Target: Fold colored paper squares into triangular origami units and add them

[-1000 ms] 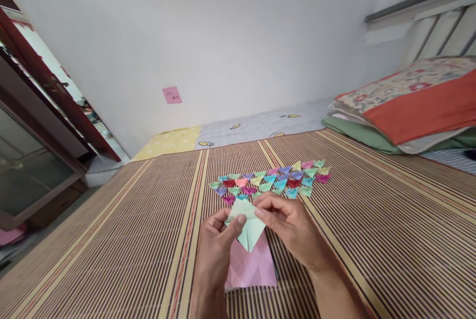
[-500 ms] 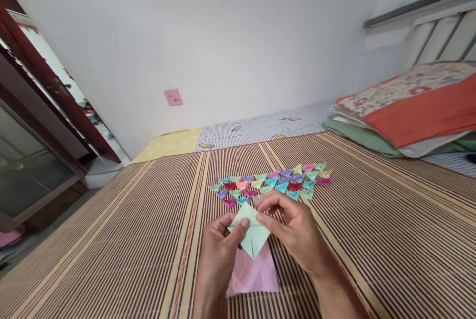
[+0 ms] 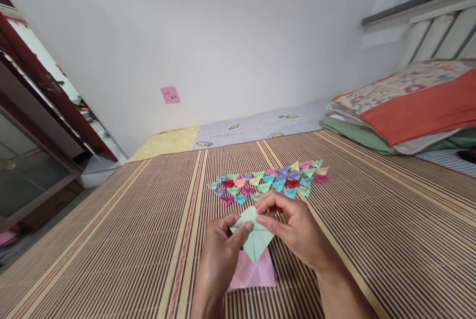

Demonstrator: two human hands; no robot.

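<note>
A pale green folded paper [image 3: 256, 244], diamond-shaped with creases down its middle, is held up between both hands. My left hand [image 3: 222, 244] pinches its left corner, thumb lying on the front face. At the upper right edge my right hand [image 3: 293, 227] grips it between thumb and fingers. Below the paper lies a stack of pink paper sheets [image 3: 256, 272], creased and partly covered by my left hand. Just beyond my hands, rows of small folded paper pieces [image 3: 278, 185] in many colours are spread out; my right hand hides a few of them.
A striped bamboo mat [image 3: 148, 239] covers the bed. Folded bedding [image 3: 420, 105] is piled at the right, near a radiator [image 3: 439, 36]. A pink note [image 3: 170, 95] is stuck on the white wall [image 3: 238, 36]. A dark red door frame [image 3: 63, 95] stands at the left.
The view has shifted slightly. My left thumb has slid a little to the right across the green paper, whose right corner bends more now. Both hands keep their hold.
</note>
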